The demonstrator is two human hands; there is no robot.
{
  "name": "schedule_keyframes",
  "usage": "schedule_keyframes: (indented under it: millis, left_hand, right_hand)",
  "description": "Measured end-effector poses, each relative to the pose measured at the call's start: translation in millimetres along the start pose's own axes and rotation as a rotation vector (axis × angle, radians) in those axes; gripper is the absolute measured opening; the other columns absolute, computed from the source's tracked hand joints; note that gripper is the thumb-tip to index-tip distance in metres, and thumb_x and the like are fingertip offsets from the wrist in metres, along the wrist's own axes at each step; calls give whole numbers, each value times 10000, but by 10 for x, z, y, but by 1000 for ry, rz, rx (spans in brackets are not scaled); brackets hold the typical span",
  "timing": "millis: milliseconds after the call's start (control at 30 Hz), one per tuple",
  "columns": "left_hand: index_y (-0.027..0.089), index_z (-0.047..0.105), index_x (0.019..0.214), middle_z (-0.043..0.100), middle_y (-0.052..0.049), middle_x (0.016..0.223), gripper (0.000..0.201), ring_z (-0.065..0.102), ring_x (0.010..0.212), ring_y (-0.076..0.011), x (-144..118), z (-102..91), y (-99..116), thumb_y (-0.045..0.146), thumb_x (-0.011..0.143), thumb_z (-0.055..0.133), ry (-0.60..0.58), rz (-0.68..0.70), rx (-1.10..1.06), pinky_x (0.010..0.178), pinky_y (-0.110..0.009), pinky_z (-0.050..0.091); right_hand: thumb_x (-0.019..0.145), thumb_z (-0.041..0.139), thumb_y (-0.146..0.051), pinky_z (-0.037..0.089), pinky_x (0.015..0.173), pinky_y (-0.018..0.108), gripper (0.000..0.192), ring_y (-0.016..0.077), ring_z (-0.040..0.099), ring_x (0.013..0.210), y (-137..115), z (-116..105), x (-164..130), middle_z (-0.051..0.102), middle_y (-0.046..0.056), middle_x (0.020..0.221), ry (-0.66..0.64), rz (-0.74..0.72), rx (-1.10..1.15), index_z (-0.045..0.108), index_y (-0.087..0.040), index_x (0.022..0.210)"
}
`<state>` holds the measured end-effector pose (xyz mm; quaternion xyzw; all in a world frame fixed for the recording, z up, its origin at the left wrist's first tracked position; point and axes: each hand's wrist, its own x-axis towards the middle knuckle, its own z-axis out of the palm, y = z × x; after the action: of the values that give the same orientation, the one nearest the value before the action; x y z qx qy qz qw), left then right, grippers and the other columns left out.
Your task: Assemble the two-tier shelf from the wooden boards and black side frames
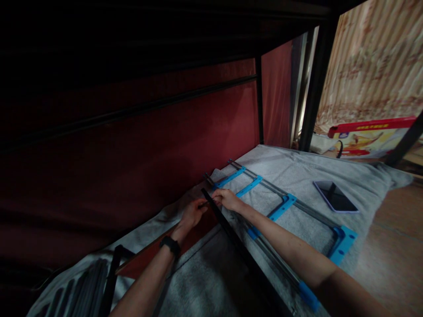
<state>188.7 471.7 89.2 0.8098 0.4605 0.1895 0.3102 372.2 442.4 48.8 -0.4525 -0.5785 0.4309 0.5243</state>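
Your left hand (193, 214) and right hand (227, 199) are meeting at the far end of a long, thin black metal bar (238, 246), fingertips almost touching each other. Both are pinching something small at that end; the light is too dim to tell what it is, though a thin rod-like piece seems to run between them. The bar itself is running back from your hands toward your body, passing under your right forearm.

Just right of your right hand, a grey metal frame with bright blue plastic corner brackets (279, 211) is lying flat on the grey cloth (297, 169). Further right, well apart, a dark smartphone (335, 197) is resting face up. Behind your left wrist, a reddish-brown board (155, 251) is slanting along the cloth's edge.

You appear to be fitting or fastening at the bar's end. The next move probably calls for a steady pinch and careful alignment, since the joint is poorly lit.
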Motion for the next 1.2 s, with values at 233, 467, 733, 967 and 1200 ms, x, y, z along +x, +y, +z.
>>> schedule_keyframes:
  millis: [233,467,733,967,1200]
  left_hand:
    - [162,706,975,750,-79,1065,235,673,1037,-225,-32,-23,59,147,774,585,13,-29,-11,990,-372,485]
    - [176,710,975,759,-69,1033,231,681,1018,-227,-68,-16,80,151,794,569,19,-3,-23,986,-378,488]
    - [153,689,954,747,-92,1044,214,675,1015,-225,-16,-1,12,106,760,611,71,-55,-38,978,-372,486]
    - [167,692,1005,737,-84,1092,282,667,1051,-211,-56,-5,48,56,755,620,98,-45,-34,997,-361,478]
    - [160,698,1045,735,-91,1114,309,670,1056,-214,-67,6,28,56,772,599,75,-12,-29,1008,-366,478]
  right_hand:
    - [832,543,-132,488,596,232,113,125,618,599,-6,5,-34,626,-34,637,14,-28,-7,579,-195,744]
    - [861,535,-132,445,597,203,133,109,604,620,-3,-30,-21,615,-35,638,3,-146,-253,623,-192,782]
    - [979,478,-273,423,500,182,256,94,572,495,27,97,6,582,-46,553,16,85,-169,564,-184,755]
    - [1014,405,-420,441,674,236,414,167,675,743,39,259,-33,703,67,744,216,104,-530,643,-173,781]
    - [1015,358,-477,422,692,235,484,176,680,795,30,325,-43,714,72,787,289,170,-549,674,-192,783]
